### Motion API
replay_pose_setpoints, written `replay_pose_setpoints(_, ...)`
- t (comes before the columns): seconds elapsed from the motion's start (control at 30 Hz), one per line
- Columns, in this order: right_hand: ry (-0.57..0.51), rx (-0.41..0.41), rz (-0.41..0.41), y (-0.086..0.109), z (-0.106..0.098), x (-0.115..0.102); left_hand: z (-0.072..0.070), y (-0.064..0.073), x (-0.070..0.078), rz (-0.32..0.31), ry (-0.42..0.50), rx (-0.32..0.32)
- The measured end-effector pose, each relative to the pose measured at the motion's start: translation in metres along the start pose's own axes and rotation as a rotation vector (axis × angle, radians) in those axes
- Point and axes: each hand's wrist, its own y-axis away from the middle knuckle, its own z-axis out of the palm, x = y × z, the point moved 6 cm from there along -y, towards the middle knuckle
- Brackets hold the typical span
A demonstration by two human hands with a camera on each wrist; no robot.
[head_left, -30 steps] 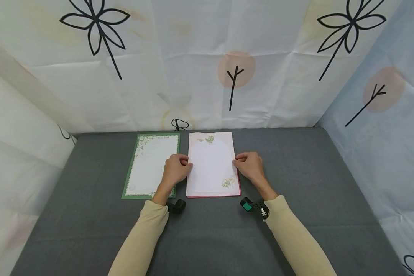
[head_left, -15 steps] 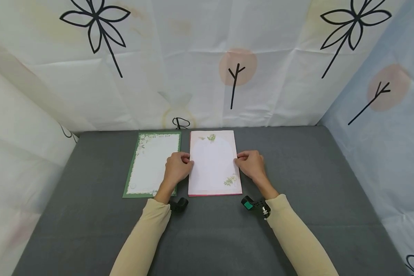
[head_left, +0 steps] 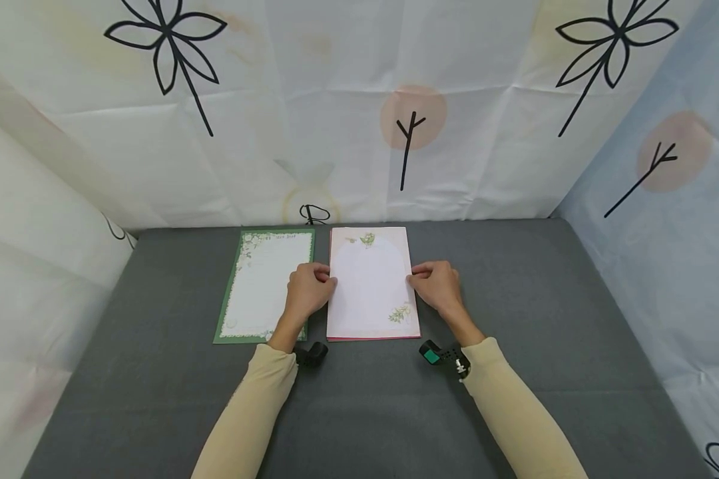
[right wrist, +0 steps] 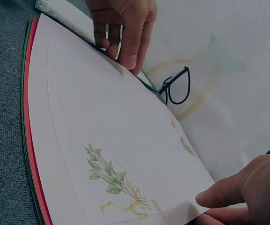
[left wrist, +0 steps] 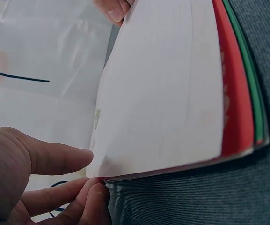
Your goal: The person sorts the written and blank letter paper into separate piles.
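A stack of paper sheets lies on the grey table, topped by a pale pink sheet point(head_left: 368, 286) with small green sprigs printed on it. Below it, the edges of a red sheet point(left wrist: 235, 93) and a green sheet point(left wrist: 248, 61) show in the left wrist view. My left hand point(head_left: 308, 291) pinches the stack's left edge between thumb and fingers. At the opposite edge, my right hand point(head_left: 439, 289) pinches the stack the same way. Both wrist views show the stack bowed between the hands. How many sheets each hand grips is hidden.
Left of the stack lies a white sheet with a green border point(head_left: 260, 279), partly under my left forearm. The grey table point(head_left: 515, 299) ends at the back against a white cloth wall point(head_left: 335, 133) with line-drawn plants. Another cloth stands at the right.
The hands keep their hold on both edges. The red strip along the stack's right edge has narrowed, and a little red now shows at the upper left. The head view has shifted slightly.
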Motion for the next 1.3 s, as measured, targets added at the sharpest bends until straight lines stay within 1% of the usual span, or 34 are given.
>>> replay_pose_setpoints(0.37, -0.005, -0.001, 0.001, -0.0002, 0.0013, 0.0013, 0.0007, -0.0008, -0.001, -0.009, 0.015, -0.005)
replay_pose_setpoints(0.7, -0.01, 0.014, 0.009, 0.0001, 0.0018, 0.0018, -0.0011, -0.0003, -0.0015, -0.014, 0.018, 0.021)
replay_pose_setpoints(0.87, -0.033, 0.014, 0.032, -0.0007, 0.0014, 0.0035, -0.0011, -0.0007, -0.0018, -0.018, 0.031, 0.037)
replay_pose_setpoints(1.07, -0.076, 0.014, 0.086, -0.0017, 0.0017, 0.0058, -0.0001, -0.003, -0.0034, -0.02, 0.072, 0.047)
replay_pose_setpoints(1.3, -0.134, 0.01, 0.117, -0.0024, 0.0018, 0.0075, 0.0023, -0.0045, -0.0081, -0.053, 0.158, 0.005)
